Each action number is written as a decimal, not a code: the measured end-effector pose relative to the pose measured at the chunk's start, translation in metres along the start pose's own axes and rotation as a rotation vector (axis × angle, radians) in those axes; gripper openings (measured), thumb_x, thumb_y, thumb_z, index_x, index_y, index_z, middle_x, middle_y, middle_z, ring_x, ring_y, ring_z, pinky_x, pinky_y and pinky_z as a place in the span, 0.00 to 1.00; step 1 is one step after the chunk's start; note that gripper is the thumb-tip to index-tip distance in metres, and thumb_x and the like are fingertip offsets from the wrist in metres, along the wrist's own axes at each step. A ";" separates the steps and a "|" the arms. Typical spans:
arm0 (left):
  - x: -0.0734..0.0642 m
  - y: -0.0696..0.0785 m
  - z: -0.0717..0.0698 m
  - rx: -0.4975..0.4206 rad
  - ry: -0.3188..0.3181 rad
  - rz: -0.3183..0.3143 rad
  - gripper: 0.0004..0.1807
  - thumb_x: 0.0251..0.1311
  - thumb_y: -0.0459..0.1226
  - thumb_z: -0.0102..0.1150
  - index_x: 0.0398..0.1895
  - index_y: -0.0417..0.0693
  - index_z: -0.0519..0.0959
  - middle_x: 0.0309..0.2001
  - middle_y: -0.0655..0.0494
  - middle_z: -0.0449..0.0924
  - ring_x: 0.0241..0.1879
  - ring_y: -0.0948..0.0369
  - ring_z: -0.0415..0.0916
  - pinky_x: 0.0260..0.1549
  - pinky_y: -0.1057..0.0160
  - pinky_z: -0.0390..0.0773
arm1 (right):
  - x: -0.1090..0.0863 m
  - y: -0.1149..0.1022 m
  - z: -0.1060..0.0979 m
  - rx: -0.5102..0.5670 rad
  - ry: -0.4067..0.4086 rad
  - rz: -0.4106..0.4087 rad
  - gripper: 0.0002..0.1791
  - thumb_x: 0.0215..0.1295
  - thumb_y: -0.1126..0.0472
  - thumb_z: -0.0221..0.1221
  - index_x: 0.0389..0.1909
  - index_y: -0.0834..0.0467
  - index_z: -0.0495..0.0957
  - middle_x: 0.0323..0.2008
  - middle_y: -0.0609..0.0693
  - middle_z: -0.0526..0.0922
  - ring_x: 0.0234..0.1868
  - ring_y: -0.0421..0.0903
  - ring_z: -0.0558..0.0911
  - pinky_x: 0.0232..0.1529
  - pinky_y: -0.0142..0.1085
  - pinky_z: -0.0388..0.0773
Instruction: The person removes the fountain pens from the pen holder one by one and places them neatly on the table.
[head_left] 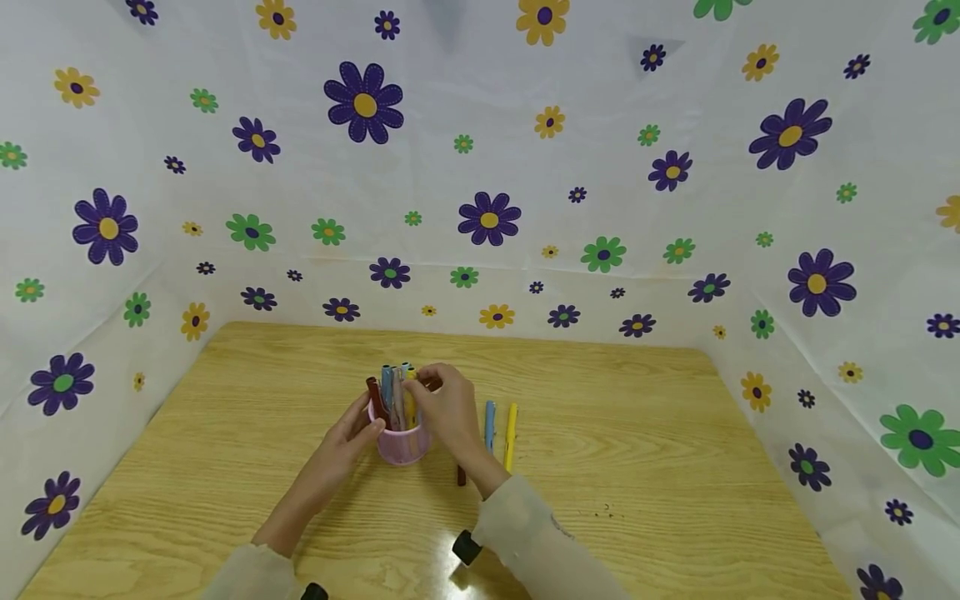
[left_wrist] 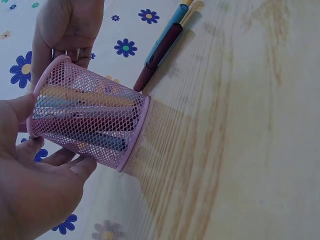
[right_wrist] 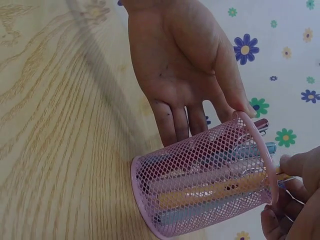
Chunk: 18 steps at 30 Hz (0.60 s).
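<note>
In the head view, found a pink wire-mesh pen holder (head_left: 402, 450) standing upright on the wood-grain tabletop (head_left: 637, 433), crowded with pens (head_left: 387, 387). Saw the left hand (head_left: 339, 452) curled round the left side and the right hand (head_left: 451, 408) across at the opposite rim, pinching the upper end of a yellow pen (head_left: 410, 411) inside. Noted to the right a blue pen (head_left: 490, 425) and a second yellow pen (head_left: 512, 435), plus the end of a maroon pen (head_left: 461, 476) beside the right wrist.

In the left wrist view, saw the left thumb at the rim and the fingers bent along the mesh wall. Gained nearly the whole length of the maroon pen, mostly covered by the arm in the head view. Lost the right fingertips behind the holder, so could not tell there about any pinch. Judged the holder light, fairly stiff and apt to tip under an uneven pull; best steadied round the wall, just below the rim.

In the right wrist view, got the clearest look at the right thumb and fingers set on the yellow pen at the rim, and, through the mesh, at the pens' lower ends. Found none of the loose pens there. Judged the yellow pen light, rigid and a little slippery; best taken by the end clear of the rim.
</note>
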<state>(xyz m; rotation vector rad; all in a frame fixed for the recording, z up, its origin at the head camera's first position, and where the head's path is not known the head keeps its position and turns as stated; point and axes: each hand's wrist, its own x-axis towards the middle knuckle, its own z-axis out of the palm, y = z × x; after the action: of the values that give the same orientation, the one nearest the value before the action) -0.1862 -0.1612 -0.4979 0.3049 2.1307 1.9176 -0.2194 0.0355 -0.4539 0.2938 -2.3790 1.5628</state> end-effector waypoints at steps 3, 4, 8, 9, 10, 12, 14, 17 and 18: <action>0.000 0.000 -0.001 0.001 0.003 -0.005 0.42 0.80 0.51 0.48 0.85 0.53 0.39 0.82 0.37 0.44 0.80 0.41 0.42 0.74 0.38 0.51 | -0.001 0.000 -0.003 -0.003 0.071 -0.020 0.09 0.67 0.59 0.69 0.40 0.62 0.85 0.34 0.51 0.87 0.36 0.46 0.84 0.32 0.31 0.80; 0.000 0.000 -0.001 0.001 0.003 -0.005 0.42 0.80 0.51 0.48 0.86 0.53 0.39 0.82 0.38 0.44 0.80 0.41 0.42 0.74 0.39 0.51 | -0.001 0.000 -0.005 0.000 0.092 -0.033 0.09 0.68 0.59 0.69 0.41 0.62 0.84 0.34 0.52 0.87 0.36 0.47 0.84 0.31 0.31 0.80; 0.002 0.000 -0.001 0.012 0.008 -0.006 0.42 0.80 0.52 0.48 0.86 0.53 0.40 0.82 0.38 0.45 0.80 0.42 0.43 0.74 0.40 0.52 | 0.000 0.000 -0.015 0.050 0.128 -0.044 0.10 0.70 0.60 0.67 0.43 0.64 0.82 0.34 0.54 0.88 0.36 0.50 0.86 0.31 0.31 0.80; 0.002 0.000 -0.001 0.015 0.009 -0.006 0.42 0.80 0.52 0.48 0.86 0.53 0.40 0.82 0.38 0.45 0.80 0.42 0.43 0.74 0.40 0.52 | 0.000 0.000 -0.017 0.070 0.128 -0.044 0.10 0.70 0.61 0.67 0.44 0.65 0.82 0.35 0.55 0.88 0.36 0.50 0.86 0.32 0.31 0.81; 0.002 0.000 -0.001 0.017 0.010 -0.008 0.42 0.80 0.52 0.48 0.85 0.53 0.41 0.82 0.38 0.45 0.80 0.42 0.43 0.74 0.40 0.52 | 0.000 -0.001 -0.019 0.088 0.126 -0.034 0.11 0.71 0.61 0.66 0.44 0.65 0.81 0.35 0.55 0.88 0.35 0.51 0.87 0.33 0.32 0.82; 0.002 0.001 -0.001 0.020 0.013 -0.011 0.42 0.80 0.52 0.49 0.85 0.52 0.41 0.82 0.38 0.45 0.80 0.42 0.43 0.74 0.40 0.52 | 0.000 -0.002 -0.024 0.140 0.123 -0.031 0.11 0.72 0.62 0.65 0.45 0.68 0.80 0.36 0.58 0.89 0.35 0.54 0.88 0.34 0.34 0.85; 0.002 0.000 -0.001 0.018 0.012 -0.012 0.42 0.80 0.52 0.49 0.85 0.52 0.41 0.82 0.38 0.44 0.80 0.42 0.43 0.74 0.40 0.52 | 0.001 -0.003 -0.029 0.195 0.124 -0.043 0.12 0.73 0.63 0.64 0.45 0.70 0.78 0.36 0.61 0.89 0.35 0.59 0.88 0.36 0.39 0.88; 0.002 0.000 0.000 0.015 0.012 -0.009 0.42 0.80 0.51 0.49 0.85 0.52 0.41 0.82 0.38 0.44 0.80 0.41 0.43 0.74 0.40 0.52 | 0.002 -0.003 -0.037 0.256 0.135 -0.064 0.12 0.73 0.65 0.63 0.46 0.72 0.77 0.37 0.64 0.88 0.35 0.65 0.88 0.37 0.44 0.89; 0.002 0.000 0.000 0.015 0.012 -0.009 0.42 0.80 0.51 0.49 0.85 0.52 0.41 0.82 0.38 0.44 0.80 0.42 0.43 0.74 0.40 0.52 | 0.003 -0.003 -0.039 0.269 0.142 -0.071 0.12 0.74 0.65 0.62 0.46 0.72 0.76 0.37 0.64 0.88 0.35 0.65 0.88 0.37 0.44 0.89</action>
<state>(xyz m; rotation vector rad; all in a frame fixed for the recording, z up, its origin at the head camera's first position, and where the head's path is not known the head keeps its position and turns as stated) -0.1884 -0.1609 -0.4981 0.2869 2.1519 1.9039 -0.2164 0.0705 -0.4358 0.3073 -2.0315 1.8060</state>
